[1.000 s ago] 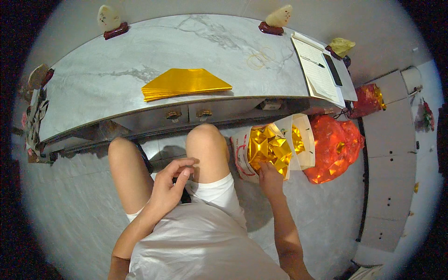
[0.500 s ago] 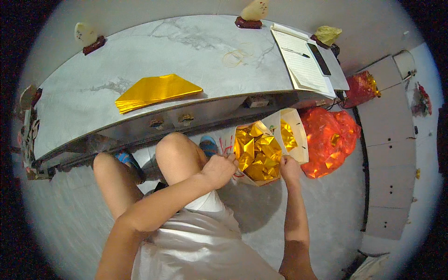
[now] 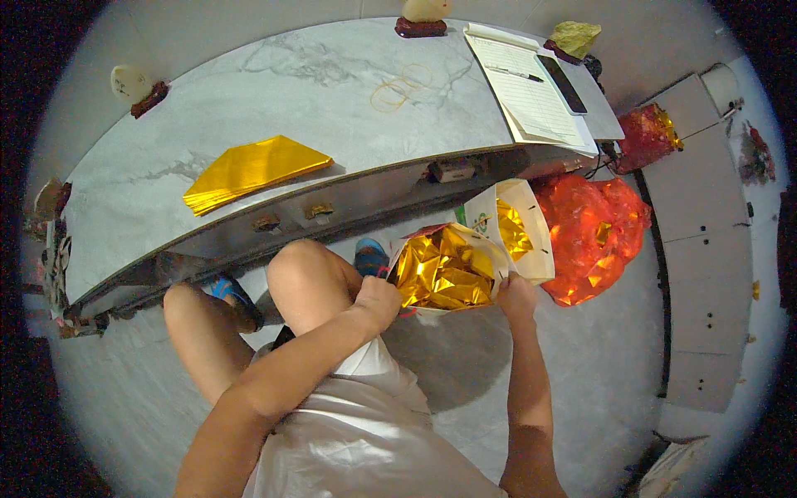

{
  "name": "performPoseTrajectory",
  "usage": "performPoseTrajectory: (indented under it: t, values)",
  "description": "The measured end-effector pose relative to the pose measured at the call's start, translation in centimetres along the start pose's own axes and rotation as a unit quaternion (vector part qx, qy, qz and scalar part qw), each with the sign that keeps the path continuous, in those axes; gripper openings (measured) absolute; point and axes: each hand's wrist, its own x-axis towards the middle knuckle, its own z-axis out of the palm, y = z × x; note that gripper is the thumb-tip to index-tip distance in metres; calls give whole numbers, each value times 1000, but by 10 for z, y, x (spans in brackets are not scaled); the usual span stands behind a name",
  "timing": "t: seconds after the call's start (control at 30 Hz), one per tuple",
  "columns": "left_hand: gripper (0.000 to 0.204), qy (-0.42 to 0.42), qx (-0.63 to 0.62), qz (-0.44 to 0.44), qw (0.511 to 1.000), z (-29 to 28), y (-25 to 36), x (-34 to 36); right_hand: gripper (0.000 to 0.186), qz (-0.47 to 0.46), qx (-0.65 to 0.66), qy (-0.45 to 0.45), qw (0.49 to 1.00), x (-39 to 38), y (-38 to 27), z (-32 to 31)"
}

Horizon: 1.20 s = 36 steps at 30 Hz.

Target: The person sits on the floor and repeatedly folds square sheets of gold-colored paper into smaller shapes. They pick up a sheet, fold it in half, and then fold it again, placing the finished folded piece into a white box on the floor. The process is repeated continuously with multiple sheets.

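Observation:
A paper bag (image 3: 500,262) full of folded gold foil pieces (image 3: 444,270) is held between my two hands, its open mouth facing up. My left hand (image 3: 380,300) is closed on the bag's left rim, near a dark handle. At the opposite side my right hand (image 3: 518,296) pinches the right rim. Just behind it, to the right, a second white bag (image 3: 540,241) holds more gold foil (image 3: 513,232). A red plastic bag (image 3: 594,241) with gold pieces showing through sits beside that one.
A long marbled table (image 3: 290,91) curves across the far side. On it lie a stack of gold foil sheets (image 3: 253,170), rubber bands (image 3: 398,90), a notebook (image 3: 527,100) with a pen (image 3: 519,75), and a phone (image 3: 562,85). Grey cabinets (image 3: 697,249) line the right.
The held bag has shifted left and tilted, and its mouth looks wider. My left hand has moved left and the right stays on the rim. The whole view has shifted slightly.

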Motion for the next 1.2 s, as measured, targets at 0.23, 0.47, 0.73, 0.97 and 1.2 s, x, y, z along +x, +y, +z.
performPoseTrajectory:
  t: [0.23, 0.47, 0.73, 0.97, 1.2]
  values:
    - [17, 117, 25, 48, 992, 3, -6, 7, 18, -39, 70, 116, 990, 1, -12, 0]
    - [16, 130, 70, 34, 988, 15, -10, 14, 16, -40, 51, 158, 985, 3, -13, 9]
    - [26, 108, -40, 14, 993, 7, -15, 15, 27, 5, 60, 58, 997, 14, -32, -7]
    - [30, 165, -43, 8, 985, 0, -4, 1, 29, -1, 62, 63, 996, 6, -49, -50]
    - [31, 212, -175, 60, 960, -12, 3, -32, 17, -232, 209, 154, 937, 7, -151, -148]
